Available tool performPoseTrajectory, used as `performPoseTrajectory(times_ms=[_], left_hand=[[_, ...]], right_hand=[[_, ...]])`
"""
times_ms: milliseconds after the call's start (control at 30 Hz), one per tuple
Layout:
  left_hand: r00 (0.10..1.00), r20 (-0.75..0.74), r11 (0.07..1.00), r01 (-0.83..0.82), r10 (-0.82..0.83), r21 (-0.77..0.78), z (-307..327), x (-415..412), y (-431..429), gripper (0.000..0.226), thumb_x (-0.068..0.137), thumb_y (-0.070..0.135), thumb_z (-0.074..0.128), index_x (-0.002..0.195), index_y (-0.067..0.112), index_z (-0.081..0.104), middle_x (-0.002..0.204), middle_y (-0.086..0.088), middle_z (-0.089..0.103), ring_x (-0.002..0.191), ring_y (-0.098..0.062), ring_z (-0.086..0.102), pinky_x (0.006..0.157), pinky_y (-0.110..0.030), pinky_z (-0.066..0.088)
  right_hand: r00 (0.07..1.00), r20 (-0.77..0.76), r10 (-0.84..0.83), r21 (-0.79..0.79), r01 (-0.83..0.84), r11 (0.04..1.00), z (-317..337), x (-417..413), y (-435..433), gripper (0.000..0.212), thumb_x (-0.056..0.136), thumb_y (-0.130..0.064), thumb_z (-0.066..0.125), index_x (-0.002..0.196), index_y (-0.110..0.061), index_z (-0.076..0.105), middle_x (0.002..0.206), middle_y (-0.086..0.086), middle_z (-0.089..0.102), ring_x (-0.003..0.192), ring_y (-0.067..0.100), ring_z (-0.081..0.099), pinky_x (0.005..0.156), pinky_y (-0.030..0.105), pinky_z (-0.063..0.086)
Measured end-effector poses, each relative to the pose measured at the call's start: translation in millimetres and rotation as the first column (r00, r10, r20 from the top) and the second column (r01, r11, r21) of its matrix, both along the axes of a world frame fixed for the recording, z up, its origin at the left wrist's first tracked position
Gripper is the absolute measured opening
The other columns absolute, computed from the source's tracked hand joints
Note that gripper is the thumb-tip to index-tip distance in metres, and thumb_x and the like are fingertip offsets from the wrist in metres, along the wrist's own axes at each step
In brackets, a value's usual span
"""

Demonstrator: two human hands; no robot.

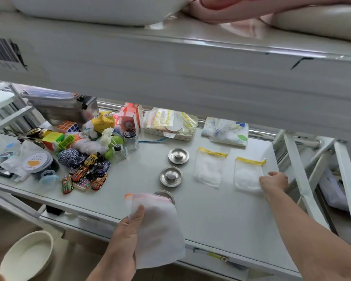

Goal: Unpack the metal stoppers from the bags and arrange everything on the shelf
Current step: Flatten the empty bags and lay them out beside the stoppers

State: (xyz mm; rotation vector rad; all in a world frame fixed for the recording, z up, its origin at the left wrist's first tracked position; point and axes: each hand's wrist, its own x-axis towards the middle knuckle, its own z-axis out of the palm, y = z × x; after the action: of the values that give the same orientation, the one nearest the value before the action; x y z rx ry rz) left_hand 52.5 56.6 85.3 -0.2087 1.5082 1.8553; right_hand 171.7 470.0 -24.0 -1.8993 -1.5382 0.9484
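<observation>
Head view only. The shelf is taken as landmark: a pale flat surface under an overhanging upper tier.

Three metal stoppers are lined up near the shelf's middle: the far stopper, the middle stopper just in front of it, and the near stopper, mostly hidden behind a held bag.

The left hand is raised over the shelf's front edge, thumb and fingers pinched on a frosted white bag with an orange-pink zip edge; the bag looks limp (contents cannot be told).

Two more frosted bags lie flat on the shelf's right half, right of the stoppers: the first yellow-zip bag and the second yellow-zip bag, apart from each other, yellow edges turned to the shelf's back.

The right hand is laid at the shelf's right edge, fingers curled and touching the right side of the second yellow-zip bag; whether the bag is gripped or only pressed cannot be told.

Clutter is spread over the shelf's left half: toy cars, a Rubik's cube, a small glass jar, a metal box at the back. A flat tray of packets and a printed pouch sit along the shelf's back. A cream bowl is seen below the shelf's front left corner.
</observation>
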Motion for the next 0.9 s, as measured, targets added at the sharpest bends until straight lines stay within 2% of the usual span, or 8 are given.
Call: performPoseTrajectory(times_ms=[200, 333, 400, 467, 567, 633, 733, 900], left_hand=[[0.998, 0.016, 0.998, 0.054, -0.054, 0.043, -4.5, -4.5, -9.1, 0.030, 0.091, 0.029, 0.058, 0.084, 0.005, 0.074, 0.067, -0.015, 0.077, 0.052, -0.029, 0.073, 0.042, -0.034, 0.056], [0.994, 0.000, 0.991, 0.110, -0.110, 0.072, -5.4, -8.0, -19.7, 0.029, 0.078, 0.029, 0.064, 0.083, 0.006, 0.081, 0.081, -0.021, 0.078, 0.063, -0.031, 0.075, 0.057, -0.039, 0.061], [0.987, -0.011, 0.983, 0.158, -0.158, 0.093, -1.6, -7.1, -19.9, 0.027, 0.076, 0.026, 0.066, 0.087, 0.007, 0.081, 0.088, -0.021, 0.078, 0.071, -0.031, 0.075, 0.062, -0.039, 0.062], [0.983, -0.010, 0.978, 0.182, -0.182, 0.098, 0.2, -3.7, -14.1, 0.032, 0.077, 0.023, 0.069, 0.099, 0.003, 0.078, 0.102, -0.024, 0.076, 0.091, -0.037, 0.073, 0.079, -0.050, 0.060], [0.979, -0.003, 0.973, 0.202, -0.203, 0.110, -1.6, -0.6, -8.8, 0.036, 0.079, 0.019, 0.070, 0.107, -0.004, 0.073, 0.114, -0.030, 0.071, 0.108, -0.050, 0.064, 0.094, -0.065, 0.048], [0.983, 0.010, 0.980, 0.182, -0.183, 0.079, -6.1, 0.2, -7.3, 0.041, 0.085, 0.029, 0.065, 0.107, -0.006, 0.073, 0.111, -0.034, 0.070, 0.105, -0.054, 0.064, 0.092, -0.068, 0.047], [0.996, 0.048, 0.997, 0.073, -0.073, -0.002, -15.1, -2.7, -8.8, 0.057, 0.088, 0.046, 0.058, 0.106, -0.006, 0.071, 0.099, -0.035, 0.073, 0.081, -0.044, 0.073, 0.070, -0.054, 0.061], [0.996, 0.012, 0.995, 0.093, -0.094, 0.046, -19.1, -7.1, -13.1, 0.053, 0.078, 0.048, 0.058, 0.098, 0.000, 0.071, 0.079, -0.018, 0.077, 0.059, -0.026, 0.072, 0.053, -0.034, 0.058]], right_hand=[[0.998, 0.054, -0.012, 0.044, 0.009, 0.999, 25.9, -1.1, -26.4, 0.051, 0.084, -0.013, 0.073, 0.130, -0.002, 0.055, 0.131, 0.024, 0.061, 0.121, 0.040, 0.057, 0.102, 0.044, 0.046], [0.958, -0.221, 0.181, 0.037, -0.177, 0.984, 56.4, -8.3, -119.0, 0.023, 0.091, -0.013, 0.066, 0.108, 0.002, 0.067, 0.090, 0.017, 0.070, 0.081, 0.033, 0.066, 0.075, 0.038, 0.053], [0.820, -0.508, 0.264, -0.179, -0.400, 0.899, 72.9, -11.5, -188.3, 0.021, 0.095, -0.017, 0.064, 0.088, 0.002, 0.069, 0.071, 0.013, 0.066, 0.057, 0.024, 0.060, 0.057, 0.032, 0.050], [0.716, -0.663, 0.219, -0.405, -0.589, 0.699, 88.2, -11.7, -246.4, 0.032, 0.096, -0.026, 0.060, 0.078, 0.000, 0.069, 0.064, 0.012, 0.065, 0.051, 0.023, 0.058, 0.052, 0.030, 0.049], [0.574, -0.768, 0.284, -0.373, -0.761, 0.531, 86.4, -7.3, -296.3, 0.034, 0.086, -0.027, 0.074, 0.089, 0.007, 0.075, 0.087, 0.021, 0.076, 0.076, 0.032, 0.072, 0.070, 0.037, 0.057], [0.529, -0.792, 0.305, -0.287, -0.764, 0.578, 81.2, -6.3, -310.0, 0.047, 0.070, -0.030, 0.085, 0.097, 0.007, 0.075, 0.102, 0.033, 0.073, 0.089, 0.036, 0.069, 0.081, 0.044, 0.053], [0.605, -0.734, 0.309, -0.209, -0.634, 0.745, 76.2, -8.5, -317.2, 0.059, 0.055, -0.045, 0.091, 0.086, 0.003, 0.077, 0.080, 0.022, 0.073, 0.073, 0.026, 0.061, 0.069, 0.040, 0.047], [0.636, -0.719, 0.281, -0.080, -0.477, 0.875, 81.0, -1.2, -314.5, 0.012, 0.082, -0.016, 0.077, 0.076, -0.006, 0.080, 0.062, 0.008, 0.066, 0.057, 0.019, 0.054, 0.050, 0.029, 0.049]])
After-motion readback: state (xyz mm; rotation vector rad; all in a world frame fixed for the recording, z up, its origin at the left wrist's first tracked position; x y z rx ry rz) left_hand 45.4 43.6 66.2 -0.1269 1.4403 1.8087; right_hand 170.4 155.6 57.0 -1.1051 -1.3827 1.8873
